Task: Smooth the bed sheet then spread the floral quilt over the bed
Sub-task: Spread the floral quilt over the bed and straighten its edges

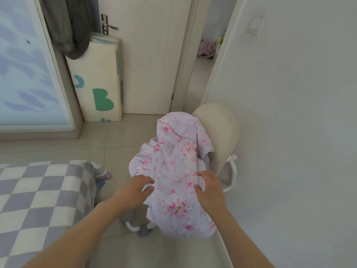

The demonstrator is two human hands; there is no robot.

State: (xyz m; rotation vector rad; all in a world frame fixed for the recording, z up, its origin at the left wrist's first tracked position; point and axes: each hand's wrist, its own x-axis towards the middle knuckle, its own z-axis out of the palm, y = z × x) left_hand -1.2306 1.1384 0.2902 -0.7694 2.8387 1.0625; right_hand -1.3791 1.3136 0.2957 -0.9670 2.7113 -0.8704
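**Hands reach for a bundled floral quilt on a chair beside the bed**

Pale floor tiles [58, 149] and white walls frame a small bedroom, seen from above through a head-worn camera. At the far side stands a closed white door [152, 60], with a folded play mat [96, 84] printed with a green letter B leaning to its left and dark clothing [71, 26] hanging above the mat.

At near left, a corner of the bed shows, covered by the bed sheet [38, 194] in a grey and white check; it looks fairly flat from here.

Right of the bed, a cream chair [218, 130] carries the floral quilt [175, 171], white with pink flowers, heaped in a loose crumpled mound over the seat and hanging off its near edge.

The left hand [135, 188] touches the quilt's left side with fingers spread and slightly bent, not yet closed on cloth. The right hand [210, 190] rests on the right side, fingers lightly curled against the fabric; whether it pinches any cannot be told.

The quilt looks soft, thin and light, likely to sag and trail. Scooping the whole bundle from both sides, or finding an edge, seems the best hold.
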